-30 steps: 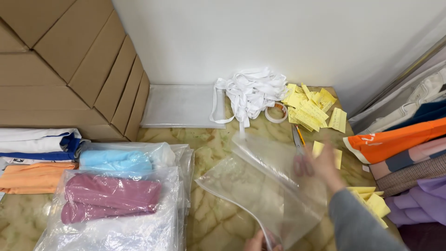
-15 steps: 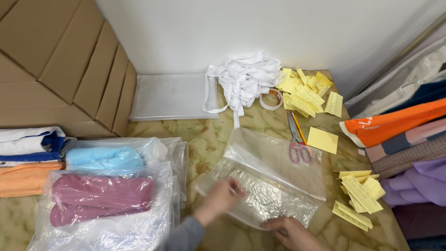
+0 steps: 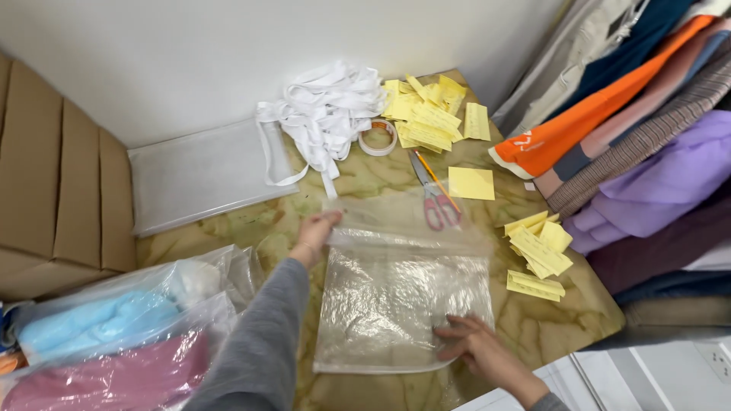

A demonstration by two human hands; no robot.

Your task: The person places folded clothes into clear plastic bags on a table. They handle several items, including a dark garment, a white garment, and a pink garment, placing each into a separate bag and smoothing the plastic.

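Marble tabletop (image 3: 365, 179), left hand (image 3: 316, 232) now at clear bag (image 3: 403, 304) top edge, right hand (image 3: 476, 346) unmoved

White straps (image 3: 327, 114) heaped by the wall, tape roll (image 3: 378, 137) beside them, yellow slips (image 3: 426, 114) scattered, scissors (image 3: 432, 199), bagged garments (image 3: 114, 342) left, folded clothes (image 3: 647, 144) right

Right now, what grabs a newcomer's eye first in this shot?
The large clear plastic bag lying flat mid-table, with the left hand at its top-left corner and the right hand pressing its lower right. Next, the stack of folded garments, orange and purple among them, on the right, and the tangled pile of white ribbon beside scattered yellow paper slips at the back.
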